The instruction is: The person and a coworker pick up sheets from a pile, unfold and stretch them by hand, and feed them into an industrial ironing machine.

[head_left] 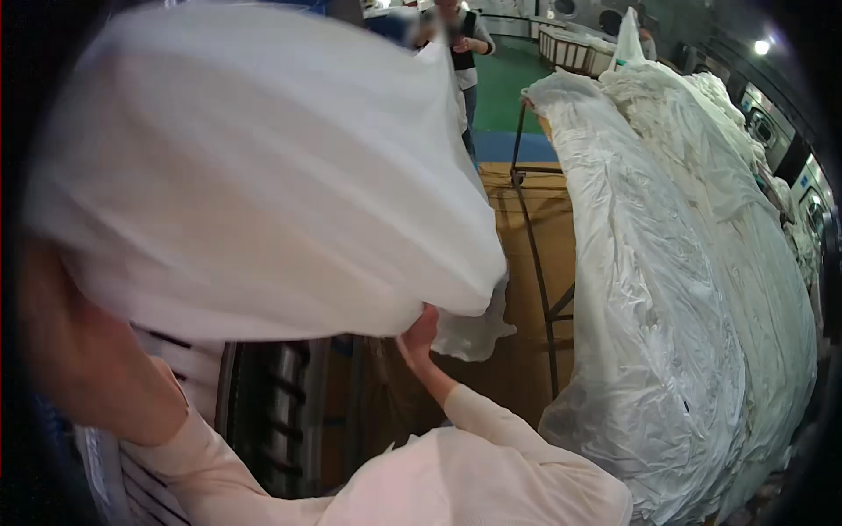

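A large white sheet [263,167] billows across the upper left of the head view, its surface smeared by motion. My right hand [421,329] is closed on the sheet's lower edge near the middle of the view. On the far left, my left hand [42,272] meets the sheet's lower left side; its fingers are hidden and blurred at the dark rim of the picture. A thinner grey-white flap [474,337] hangs below the sheet, just right of my right hand.
Piles of crumpled white cloth [649,307] line the right, beside a dark metal frame [531,237]. Below the sheet is a dark slatted structure [267,403]. Another person [469,61] stands beyond the sheet on the green floor [517,88]. Round-doored machines [761,127] stand far right.
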Tool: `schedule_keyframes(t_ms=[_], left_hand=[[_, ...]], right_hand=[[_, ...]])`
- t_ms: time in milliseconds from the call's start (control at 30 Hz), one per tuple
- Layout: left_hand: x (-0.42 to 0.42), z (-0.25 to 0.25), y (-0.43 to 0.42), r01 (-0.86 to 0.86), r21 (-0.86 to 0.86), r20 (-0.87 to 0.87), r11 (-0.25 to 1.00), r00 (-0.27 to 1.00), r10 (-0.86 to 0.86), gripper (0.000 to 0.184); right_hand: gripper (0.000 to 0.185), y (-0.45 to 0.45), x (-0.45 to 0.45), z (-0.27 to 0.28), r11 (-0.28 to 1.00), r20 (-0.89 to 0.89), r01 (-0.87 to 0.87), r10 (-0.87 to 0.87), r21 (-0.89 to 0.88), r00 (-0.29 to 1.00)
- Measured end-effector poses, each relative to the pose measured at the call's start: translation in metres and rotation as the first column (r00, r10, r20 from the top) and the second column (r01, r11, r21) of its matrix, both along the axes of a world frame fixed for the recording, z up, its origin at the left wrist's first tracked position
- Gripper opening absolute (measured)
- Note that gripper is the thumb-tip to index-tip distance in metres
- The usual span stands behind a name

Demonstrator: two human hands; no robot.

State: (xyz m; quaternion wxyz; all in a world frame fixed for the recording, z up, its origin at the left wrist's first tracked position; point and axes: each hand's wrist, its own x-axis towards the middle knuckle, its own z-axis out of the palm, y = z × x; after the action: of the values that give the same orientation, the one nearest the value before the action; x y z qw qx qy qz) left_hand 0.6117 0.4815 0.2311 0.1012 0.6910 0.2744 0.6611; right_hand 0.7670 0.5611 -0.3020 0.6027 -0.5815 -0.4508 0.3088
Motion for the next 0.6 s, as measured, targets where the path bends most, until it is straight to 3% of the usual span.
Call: schedule_keyframes(t_ms=[33, 100, 133, 167, 200, 233, 267, 333, 367, 400, 433, 467, 500, 533, 567, 600], left_hand=[[-0.007, 0.006, -0.004, -0.004, 0.008, 0.015, 1.0, 1.0, 0.004, 0.035], [-0.022, 0.021, -0.01, -0.007, 0.025, 0.056, 1.0, 0.998, 0.006, 0.036], [-0.029, 0.028, -0.012, 0.005, 0.039, 0.085, 0.999, 0.996, -0.008, 0.037], [-0.038, 0.034, -0.015, 0.026, 0.057, 0.121, 0.998, 0.992, -0.033, 0.037], [-0.051, 0.042, -0.016, 0.045, 0.077, 0.171, 0.996, 0.984, -0.058, 0.037], [-0.062, 0.048, -0.017, 0.077, 0.09, 0.213, 0.993, 0.972, -0.094, 0.038], [-0.073, 0.053, -0.018, 0.11, 0.101, 0.257, 0.989, 0.957, -0.133, 0.038], [-0.097, 0.059, -0.018, 0.168, 0.109, 0.346, 0.98, 0.918, -0.196, 0.039], [-0.109, 0.062, -0.018, 0.197, 0.11, 0.396, 0.974, 0.89, -0.224, 0.04], [-0.122, 0.065, -0.019, 0.22, 0.116, 0.442, 0.969, 0.862, -0.249, 0.04], [-0.136, 0.066, -0.02, 0.238, 0.121, 0.493, 0.964, 0.828, -0.267, 0.04], [-0.15, 0.065, -0.023, 0.254, 0.119, 0.549, 0.96, 0.788, -0.277, 0.041], [-0.162, 0.065, -0.024, 0.267, 0.116, 0.607, 0.957, 0.743, -0.282, 0.041], [-0.179, 0.062, -0.026, 0.286, 0.111, 0.681, 0.952, 0.675, -0.282, 0.042], [-0.191, 0.057, -0.032, 0.295, 0.108, 0.744, 0.949, 0.61, -0.274, 0.042], [-0.205, 0.052, -0.032, 0.383, 0.114, 0.844, 0.917, 0.449, -0.293, 0.044]], right_hand=[[0.051, -0.011, 0.002, 0.0, 0.993, 0.208, 0.103, -0.09, -0.05, 0.974], [0.039, -0.032, 0.009, -0.004, 0.992, 0.2, 0.121, -0.112, -0.034, 0.973], [0.036, -0.036, 0.021, -0.017, 0.999, -0.013, 0.046, -0.046, 0.024, 0.999], [0.033, -0.045, 0.03, 0.004, 0.991, -0.604, 0.137, -0.112, -0.004, 0.789], [0.032, -0.058, 0.045, 0.024, 0.979, -0.954, 0.186, -0.131, -0.082, 0.268], [0.034, -0.064, 0.08, 0.011, 0.971, -0.755, 0.177, 0.006, 0.162, 0.655], [0.042, -0.082, 0.124, 0.029, 0.964, -0.58, 0.161, -0.009, 0.212, 0.814], [0.049, -0.096, 0.256, 0.001, 0.847, -0.396, 0.241, -0.04, 0.474, 0.918], [0.045, -0.114, 0.277, 0.063, 0.817, -0.005, 0.202, -0.237, 0.541, 0.971], [0.04, -0.135, 0.293, 0.133, 0.75, 0.391, 0.253, -0.564, 0.611, 0.728], [0.036, -0.156, 0.308, 0.205, 0.608, 0.507, 0.286, -0.785, 0.74, 0.356], [0.045, -0.175, 0.306, 0.269, 0.626, 0.38, 0.406, -0.753, 0.665, 0.538], [0.044, -0.192, 0.316, 0.319, 0.561, 0.414, 0.273, -0.794, 0.782, 0.445], [0.038, -0.204, 0.316, 0.369, 0.462, 0.417, 0.143, -0.871, 0.875, 0.26], [0.031, -0.216, 0.318, 0.415, 0.458, 0.399, 0.114, -0.853, 0.882, 0.337], [0.027, -0.229, 0.305, 0.459, 0.481, 0.426, 0.139, -0.853, 0.865, 0.302]])
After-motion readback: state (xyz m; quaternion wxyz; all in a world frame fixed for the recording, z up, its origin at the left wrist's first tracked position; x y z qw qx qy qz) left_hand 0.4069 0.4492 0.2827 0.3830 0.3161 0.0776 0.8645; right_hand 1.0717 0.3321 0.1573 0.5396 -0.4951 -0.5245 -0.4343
